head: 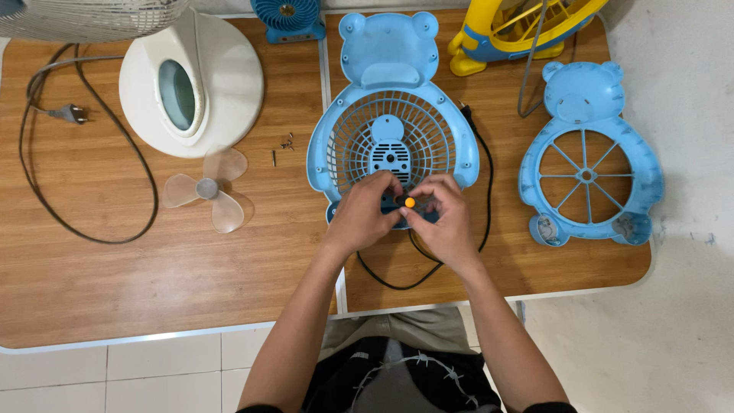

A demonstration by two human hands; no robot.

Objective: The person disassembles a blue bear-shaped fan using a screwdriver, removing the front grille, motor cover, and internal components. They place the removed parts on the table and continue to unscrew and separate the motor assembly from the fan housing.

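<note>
Bear-shaped blue fan housing [392, 115] lies flat at the table's middle, clear fan blade [208, 189] and loose screws [287, 143] to its left, while the left hand [363, 214] steadies its near edge, the right hand [443, 218] pinches a small orange knob [410, 203], and the matching front grille [587, 157] lies right.

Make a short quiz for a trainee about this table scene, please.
1. True or false: both hands touch the blue bear-shaped fan housing.
2. What lies left of the housing: A) clear fan blade, B) scissors, C) cup?
3. What colour is the small knob between the left hand and right hand?

Key: 1 true; 2 A; 3 orange.
</note>
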